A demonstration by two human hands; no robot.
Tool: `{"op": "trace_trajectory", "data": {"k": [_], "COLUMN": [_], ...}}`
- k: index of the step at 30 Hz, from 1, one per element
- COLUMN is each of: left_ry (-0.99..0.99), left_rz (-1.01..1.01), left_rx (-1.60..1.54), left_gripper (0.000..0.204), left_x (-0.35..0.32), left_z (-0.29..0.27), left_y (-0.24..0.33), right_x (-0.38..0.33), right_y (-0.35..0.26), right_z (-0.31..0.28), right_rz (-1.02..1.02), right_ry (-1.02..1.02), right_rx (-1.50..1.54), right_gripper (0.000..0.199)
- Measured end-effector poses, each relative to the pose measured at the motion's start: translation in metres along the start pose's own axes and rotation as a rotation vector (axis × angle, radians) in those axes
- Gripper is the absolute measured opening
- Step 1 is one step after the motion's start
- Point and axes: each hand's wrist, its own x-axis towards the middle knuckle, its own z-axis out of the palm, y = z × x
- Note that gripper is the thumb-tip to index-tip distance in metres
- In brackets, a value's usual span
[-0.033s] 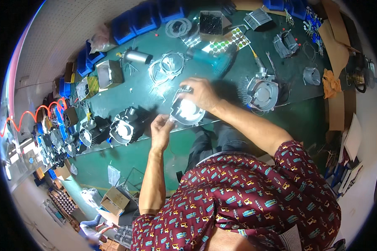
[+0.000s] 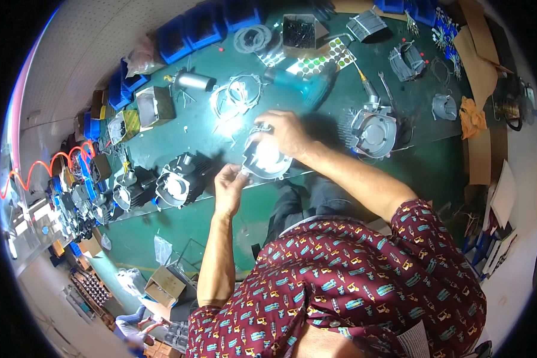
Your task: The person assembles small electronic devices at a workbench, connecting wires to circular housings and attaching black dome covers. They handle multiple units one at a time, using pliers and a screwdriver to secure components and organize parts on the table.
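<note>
Right hand (image 2: 283,134), near the middle of the frame, reaches over the top of a round silver-grey metal housing (image 2: 269,162) with a brightly lit white interior. Its fingers are bent down onto the upper rim; whether they pinch a small part there or only steady the rim, I cannot tell. Left hand (image 2: 229,186), lower and to the left, has thumb and fingertips drawn close together at the housing's lower-left rim; what exactly lies between them is too fine to make out.

The housing sits at the near edge of the green tabletop (image 2: 161,143), just above the person's legs in the frame. Compared with the picture just before, almost nothing has shifted: both hands and the housing keep the same places, so the work appears to be at the same stage, fine handling at the rim.

Above it lie a loose coil of pale cable (image 2: 244,94) and a teal-bodied power tool (image 2: 304,86). A similar grey finned housing (image 2: 376,134) stands to the right; a dark finned motor unit (image 2: 176,186) stands to the left.
</note>
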Motion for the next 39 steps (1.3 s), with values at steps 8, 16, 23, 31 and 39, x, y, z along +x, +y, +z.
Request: {"op": "trace_trajectory", "data": {"k": [8, 16, 23, 31, 39], "left_ry": [0.142, 0.315, 0.278, 0.252, 0.19], "left_rz": [0.067, 0.218, 0.2, 0.126, -0.066], "left_rx": [0.141, 0.739, 0.353, 0.439, -0.074], "left_gripper": [0.02, 0.033, 0.024, 0.016, 0.013], "left_x": [-0.01, -0.015, -0.02, -0.025, -0.021], "left_z": [0.011, 0.004, 0.012, 0.008, 0.007], "left_y": [-0.001, -0.018, -0.016, -0.007, 0.003], "right_x": [0.005, 0.006, 0.003, 0.001, 0.005], "right_y": [0.003, 0.004, 0.004, -0.012, -0.01], "right_z": [0.003, 0.019, 0.02, 0.022, 0.022], "right_rz": [-0.027, 0.0, 0.022, -0.052, -0.033], "right_ry": [0.012, -0.002, -0.052, -0.03, -0.065], "right_rx": [-0.055, -0.103, -0.103, -0.221, -0.214], "right_gripper": [0.033, 0.034, 0.033, 0.03, 0.031]}}
